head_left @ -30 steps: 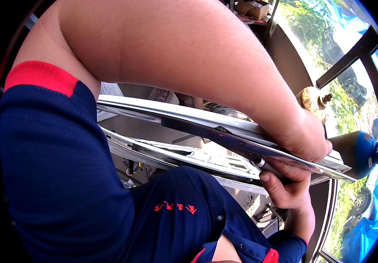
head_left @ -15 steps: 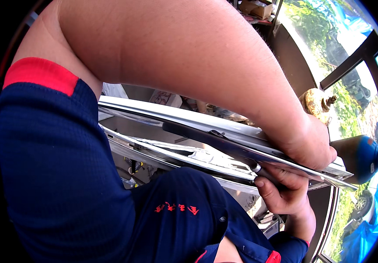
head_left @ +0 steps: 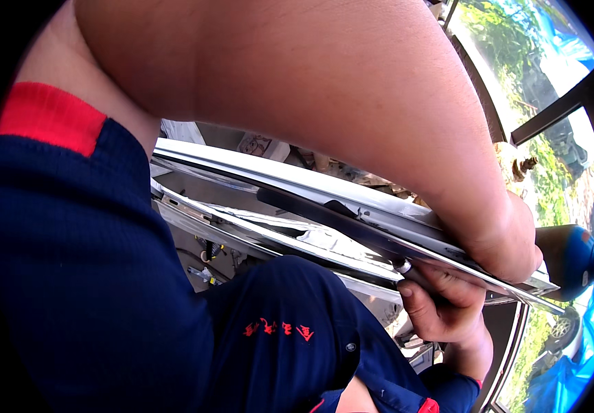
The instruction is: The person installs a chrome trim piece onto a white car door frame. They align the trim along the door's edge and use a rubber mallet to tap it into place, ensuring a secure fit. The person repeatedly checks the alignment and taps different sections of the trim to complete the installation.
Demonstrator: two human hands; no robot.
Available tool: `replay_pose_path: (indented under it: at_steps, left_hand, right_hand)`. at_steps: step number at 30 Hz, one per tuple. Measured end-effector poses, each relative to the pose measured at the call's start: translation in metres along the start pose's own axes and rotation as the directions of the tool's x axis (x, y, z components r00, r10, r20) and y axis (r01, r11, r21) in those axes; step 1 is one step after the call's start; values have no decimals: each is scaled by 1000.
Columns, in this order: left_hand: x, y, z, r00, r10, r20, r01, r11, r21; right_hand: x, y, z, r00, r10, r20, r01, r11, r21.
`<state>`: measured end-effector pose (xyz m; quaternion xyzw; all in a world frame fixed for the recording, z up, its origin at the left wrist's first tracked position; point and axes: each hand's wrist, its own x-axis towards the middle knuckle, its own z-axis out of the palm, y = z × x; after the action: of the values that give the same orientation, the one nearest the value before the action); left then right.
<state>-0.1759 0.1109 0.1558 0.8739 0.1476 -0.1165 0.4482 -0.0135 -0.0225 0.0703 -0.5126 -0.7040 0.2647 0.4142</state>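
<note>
A long white car door [head_left: 393, 213] with a window frame lies across in front of me. A dark glossy strip [head_left: 352, 227] with a bright metal edge runs along it. My left arm reaches across above the door, and my left hand [head_left: 514, 241] curls over the frame near its right end; most of those fingers are hidden. Below the strip, my right hand [head_left: 452, 306] is closed around a dark cylindrical tool [head_left: 417, 277] with a silver collar. The thumb is bent beside it, and the fingers go up under the strip. The tool's tip cannot be made out.
A blue-topped gas cylinder [head_left: 572, 261] stands past the door's right end, with a rusty one [head_left: 510, 162] farther off. Dark window bars [head_left: 558, 103] border the right side. Cables and small parts [head_left: 204, 272] lie on the floor below the door.
My left hand and forearm appear a little farther right and lower, and the view has shifted slightly. My right hand stays closed on the tool in nearly the same place.
</note>
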Motion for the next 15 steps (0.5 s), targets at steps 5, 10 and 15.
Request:
replay_pose_path:
  at_steps: [5,10,15]
  left_hand:
    - [-21,-1,12,994,-95,-50,92,994,-58]
    - [-19,3,13,990,-127,-68,122,989,-80]
    - [7,11,7,997,-77,-6,76,996,-48]
  right_hand:
    - [6,-3,-3,999,-32,39,32,999,-6]
    - [4,-4,-5,997,-63,41,64,998,-20]
    - [-14,-7,-4,998,-18,61,21,998,-58]
